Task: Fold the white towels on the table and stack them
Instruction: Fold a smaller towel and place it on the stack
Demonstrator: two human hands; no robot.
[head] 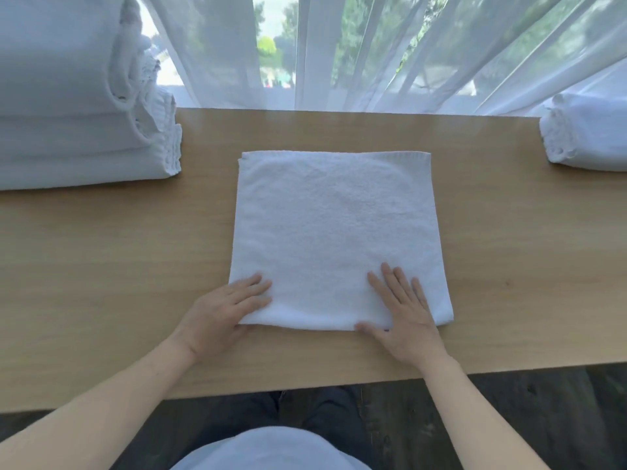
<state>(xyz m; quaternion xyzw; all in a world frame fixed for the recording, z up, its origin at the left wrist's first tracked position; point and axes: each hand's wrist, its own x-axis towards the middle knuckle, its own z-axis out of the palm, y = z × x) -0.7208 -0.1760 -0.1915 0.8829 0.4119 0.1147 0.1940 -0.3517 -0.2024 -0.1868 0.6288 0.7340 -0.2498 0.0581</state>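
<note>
Stack of folded towels (81,137): it stood far to the left of the left hand and farther from the person, near the back edge of the table. The towels lay one on another, so I judge this was the place where finished ones were collected.
Left hand (225,310): it lay flat with straight fingers on the near left corner of the towel, holding nothing. I judge it pressed the corner so that the cloth did not slide.
Towel (339,232): it lay flat in the middle of the table, reaching away from both hands toward the window. Its near edge looked thick and rounded, like a fold. It seemed to be folded once or twice already; more folds were probably needed.
Right hand (403,317): it lay flat, fingers spread, on the near right part of the towel, well apart from the left hand, gripping nothing. It was probably smoothing the fold.
Rolled white cloth (587,137): it lay far to the right of the right hand, at the back. I could not tell if it was folded.
Table (118,266): it was light wood, smooth, bare around both hands.
Room: thin white curtains (373,45) hung beyond the table, with green trees behind them.
</note>
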